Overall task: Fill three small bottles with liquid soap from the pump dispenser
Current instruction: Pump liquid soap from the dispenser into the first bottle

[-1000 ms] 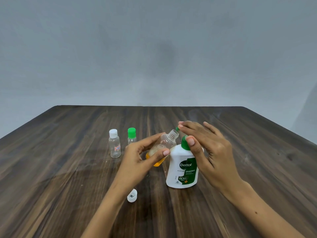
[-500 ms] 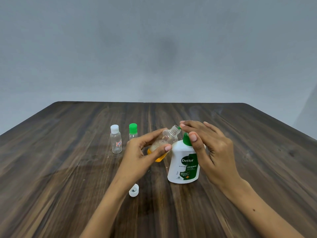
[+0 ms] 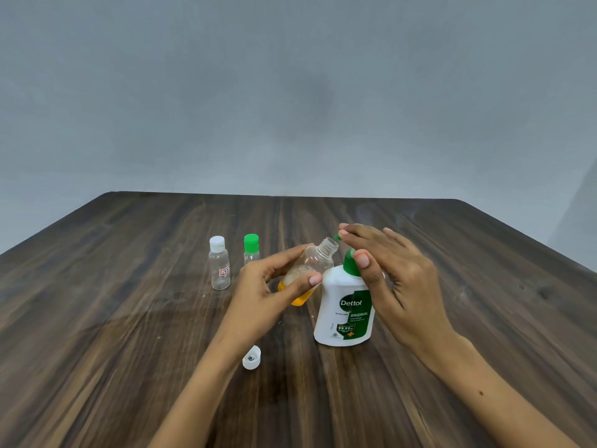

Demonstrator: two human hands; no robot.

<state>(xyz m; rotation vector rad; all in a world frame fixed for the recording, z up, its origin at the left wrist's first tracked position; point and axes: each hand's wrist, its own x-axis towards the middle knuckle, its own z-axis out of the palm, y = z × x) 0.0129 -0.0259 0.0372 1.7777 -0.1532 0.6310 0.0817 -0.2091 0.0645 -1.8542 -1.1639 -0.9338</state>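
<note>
Nearest me, a loose white cap lies on the dark wood table, open side up, just in front of my left wrist.

Past it, my left hand grips the open bottle between thumb and curled fingers, off the table. Its long axis is tilted: the threaded mouth points up and to my right, toward the green nozzle tip, and its base points down and to my left. Orange soap pools in the low end; the rest is clear.

Touching its right side stands the pump dispenser, upright, white with a green collar. Its label faces me and reads "Dettol", "ORIGINAL" and "99.99%"; the smaller print is too fine to read.

My right hand arches over the pump head, fingers straight and laid across its top, thumb against the green neck. The bottle mouth sits just beneath those fingertips.

Farther back to my left stand 2 more small clear bottles, both upright and capped: the green-capped bottle, partly hidden behind my left hand, and the white-capped bottle with a small red-and-white sticker whose writing I cannot read.
</note>
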